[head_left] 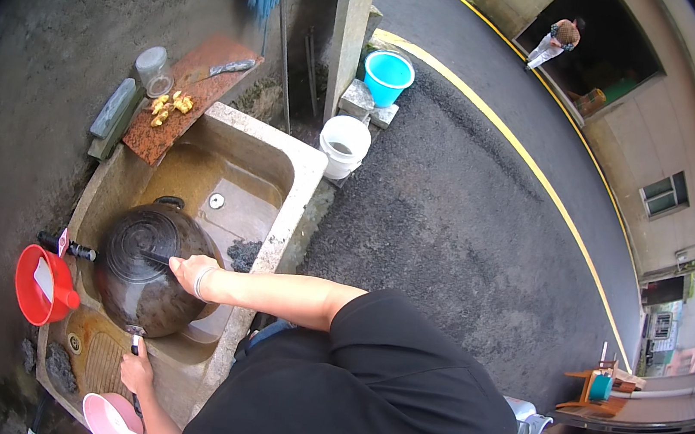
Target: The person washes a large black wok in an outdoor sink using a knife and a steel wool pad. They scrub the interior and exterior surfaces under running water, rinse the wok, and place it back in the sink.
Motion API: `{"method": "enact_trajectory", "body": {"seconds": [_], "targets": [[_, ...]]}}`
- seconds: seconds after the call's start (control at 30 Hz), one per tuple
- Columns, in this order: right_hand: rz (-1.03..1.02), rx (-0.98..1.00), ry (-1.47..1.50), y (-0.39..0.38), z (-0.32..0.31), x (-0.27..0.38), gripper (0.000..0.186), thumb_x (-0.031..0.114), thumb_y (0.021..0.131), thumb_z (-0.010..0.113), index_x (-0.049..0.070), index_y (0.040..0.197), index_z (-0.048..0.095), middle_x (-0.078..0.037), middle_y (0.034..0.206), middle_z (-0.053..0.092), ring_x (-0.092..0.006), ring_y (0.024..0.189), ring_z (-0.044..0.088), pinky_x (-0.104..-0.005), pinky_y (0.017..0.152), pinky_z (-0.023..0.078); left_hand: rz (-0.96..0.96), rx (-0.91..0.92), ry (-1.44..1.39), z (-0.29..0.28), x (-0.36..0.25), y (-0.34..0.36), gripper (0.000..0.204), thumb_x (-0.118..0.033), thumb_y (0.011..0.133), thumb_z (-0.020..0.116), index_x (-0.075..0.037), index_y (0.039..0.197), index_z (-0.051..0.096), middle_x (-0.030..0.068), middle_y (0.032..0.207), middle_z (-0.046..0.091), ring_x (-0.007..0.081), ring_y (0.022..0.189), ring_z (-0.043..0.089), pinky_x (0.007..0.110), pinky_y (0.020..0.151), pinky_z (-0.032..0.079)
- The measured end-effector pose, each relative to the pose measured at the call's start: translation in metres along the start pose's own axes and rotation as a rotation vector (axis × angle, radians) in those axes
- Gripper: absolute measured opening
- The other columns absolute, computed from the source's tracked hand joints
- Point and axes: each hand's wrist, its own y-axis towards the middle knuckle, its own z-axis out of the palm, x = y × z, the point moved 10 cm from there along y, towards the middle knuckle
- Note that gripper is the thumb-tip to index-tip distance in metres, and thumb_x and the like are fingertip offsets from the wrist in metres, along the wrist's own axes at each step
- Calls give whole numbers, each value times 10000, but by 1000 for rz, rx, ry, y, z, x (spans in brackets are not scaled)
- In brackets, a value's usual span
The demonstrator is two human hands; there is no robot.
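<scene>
stone sink | in it: black wok upside-down | across far corner: red board w/ ginger bits, knife

Blackened upturned wok in stone sink

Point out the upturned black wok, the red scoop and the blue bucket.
black wok (pixel 140 278), head view, on its domed underside in the sink.
red scoop (pixel 39 288), head view, on its rim, left of the sink.
blue bucket (pixel 388 76), head view, on its inner wall.

wok: 1 | sink: 1 | buckets: 2; one blue; one white | scoops: 2; one red; one pink | glass jar: 1 | hands: 2; left; right
</scene>
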Motion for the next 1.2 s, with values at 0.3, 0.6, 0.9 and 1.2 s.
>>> {"method": "enact_trajectory", "body": {"seconds": [0.3,0.6,0.9,1.2], "targets": [[1,-29,-31,24,-3,-11,209,148,913,440,37,1073,516,-184,911,685,-322,822,684,-409,698,548,-8,5,-3,-3,-1,-1,812,-703,843,373,63,870,641,269,883,653,406,868,641,498,780,495],[-4,-73,-41,35,-3,-17,204,138,912,443,35,1076,506,-208,935,674,-324,843,682,-400,705,547,8,-5,5,-2,-2,2,803,-702,841,381,56,867,643,263,872,654,407,848,644,492,765,502],[24,-28,70,31,-1,-11,260,171,949,355,39,1083,535,-214,973,666,-362,899,657,-448,764,523,1,2,-26,-8,-5,-4,807,-709,835,385,52,853,653,256,875,659,400,856,647,486,771,501],[12,-6,-68,11,4,-3,189,113,930,359,30,1036,491,-247,904,660,-366,866,664,-452,743,533,-30,129,-70,-10,-3,-3,813,-711,825,388,47,939,656,275,918,654,391,915,642,467,818,493]]}}
